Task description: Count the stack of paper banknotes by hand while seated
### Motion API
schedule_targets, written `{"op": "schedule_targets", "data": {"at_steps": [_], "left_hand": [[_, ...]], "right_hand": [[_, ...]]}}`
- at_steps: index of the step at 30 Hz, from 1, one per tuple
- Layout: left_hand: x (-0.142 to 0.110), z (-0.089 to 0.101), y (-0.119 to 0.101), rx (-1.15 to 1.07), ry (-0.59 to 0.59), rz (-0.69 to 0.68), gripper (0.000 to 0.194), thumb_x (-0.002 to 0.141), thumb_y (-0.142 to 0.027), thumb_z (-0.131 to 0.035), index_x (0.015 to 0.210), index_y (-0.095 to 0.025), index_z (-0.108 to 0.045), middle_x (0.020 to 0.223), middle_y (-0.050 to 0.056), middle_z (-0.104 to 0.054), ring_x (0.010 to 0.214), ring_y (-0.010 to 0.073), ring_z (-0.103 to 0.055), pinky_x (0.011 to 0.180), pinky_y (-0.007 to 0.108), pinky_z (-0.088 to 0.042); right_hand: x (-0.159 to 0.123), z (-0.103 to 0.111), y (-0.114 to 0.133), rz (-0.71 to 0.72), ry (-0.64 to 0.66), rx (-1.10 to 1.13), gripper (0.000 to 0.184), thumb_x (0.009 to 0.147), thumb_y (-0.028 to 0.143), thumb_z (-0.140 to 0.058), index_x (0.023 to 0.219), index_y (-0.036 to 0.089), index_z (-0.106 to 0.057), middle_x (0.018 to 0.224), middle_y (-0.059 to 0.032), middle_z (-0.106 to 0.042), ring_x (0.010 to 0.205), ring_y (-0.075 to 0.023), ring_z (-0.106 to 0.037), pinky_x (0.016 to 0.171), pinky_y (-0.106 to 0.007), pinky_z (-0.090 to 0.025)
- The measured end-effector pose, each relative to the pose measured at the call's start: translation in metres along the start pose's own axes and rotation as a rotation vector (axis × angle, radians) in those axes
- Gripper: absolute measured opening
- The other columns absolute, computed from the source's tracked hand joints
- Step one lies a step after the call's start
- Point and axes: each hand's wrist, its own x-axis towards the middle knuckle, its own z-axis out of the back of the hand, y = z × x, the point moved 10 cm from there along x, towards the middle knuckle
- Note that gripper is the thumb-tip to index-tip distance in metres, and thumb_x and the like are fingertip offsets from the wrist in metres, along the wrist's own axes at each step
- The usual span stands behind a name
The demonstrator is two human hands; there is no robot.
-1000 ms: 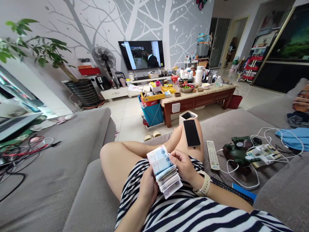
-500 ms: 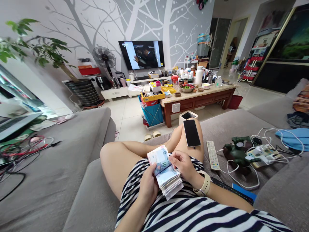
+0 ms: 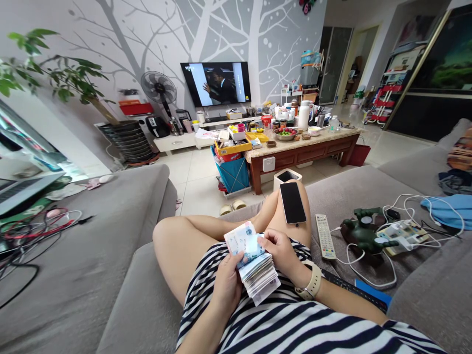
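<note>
A thick wad of banknotes (image 3: 260, 280) is folded over in my lap, its lower edges fanned out in layers. My left hand (image 3: 227, 280) grips the wad from the left, with the thumb lying on top of the notes. My right hand (image 3: 279, 250) pinches the edge of an upper banknote (image 3: 252, 246) between thumb and fingers, and that note is bent over the fold. A pale watch (image 3: 311, 281) is on my right wrist. On my right leg, just beyond the right hand, lies a smartphone (image 3: 293, 202) with a dark screen.
To the right on the grey sofa (image 3: 342, 187) lie a remote control (image 3: 325, 237), a dark green figure (image 3: 363, 233) and a power strip (image 3: 401, 237) with white cables. A cluttered coffee table (image 3: 306, 152) stands ahead, beside a blue bin (image 3: 234, 174). Tangled cables (image 3: 33, 236) lie at the left.
The top note has been folded further over, covering the printed number that showed before. The lower edges of the wad are fanned out more. Both hands stay in nearly the same place.
</note>
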Motion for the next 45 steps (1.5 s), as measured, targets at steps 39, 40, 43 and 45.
{"op": "schedule_targets", "data": {"at_steps": [39, 40, 43, 45], "left_hand": [[-0.002, 0.0, -0.001, -0.037, -0.085, 0.007, 0.014, 0.069, -0.023, -0.066, 0.079, -0.015, -0.072, 0.079, 0.006, -0.077, 0.088, 0.0275, -0.072, 0.079, 0.037, -0.057], [-0.002, 0.0, -0.001, -0.036, -0.078, 0.002, 0.014, 0.069, -0.023, -0.066, 0.079, -0.014, -0.072, 0.08, 0.006, -0.077, 0.088, 0.0275, -0.072, 0.08, 0.037, -0.057], [-0.003, -0.002, -0.002, -0.033, -0.069, -0.004, 0.016, 0.067, -0.022, -0.067, 0.08, -0.013, -0.072, 0.08, 0.007, -0.078, 0.089, 0.0277, -0.072, 0.081, 0.037, -0.057], [-0.004, -0.003, -0.002, -0.031, -0.07, 0.007, 0.017, 0.067, -0.022, -0.067, 0.08, -0.013, -0.072, 0.08, 0.007, -0.078, 0.089, 0.0283, -0.072, 0.081, 0.038, -0.057]], "right_hand": [[-0.008, -0.012, 0.012, 0.031, 0.096, 0.165, 0.03, 0.086, 0.045, -0.062, 0.074, 0.018, -0.058, 0.067, 0.0021, -0.05, 0.062, -0.0129, -0.044, 0.056, -0.024, -0.035], [-0.008, -0.012, 0.012, 0.032, 0.098, 0.167, 0.03, 0.086, 0.045, -0.062, 0.075, 0.018, -0.059, 0.067, 0.002, -0.05, 0.062, -0.0129, -0.044, 0.056, -0.024, -0.035], [-0.009, -0.012, 0.013, 0.035, 0.104, 0.172, 0.03, 0.087, 0.045, -0.061, 0.075, 0.018, -0.059, 0.068, 0.0017, -0.05, 0.062, -0.013, -0.044, 0.057, -0.024, -0.035], [-0.009, -0.012, 0.012, 0.031, 0.106, 0.172, 0.031, 0.087, 0.047, -0.061, 0.074, 0.018, -0.058, 0.067, 0.002, -0.05, 0.061, -0.0129, -0.043, 0.056, -0.024, -0.034]]}}
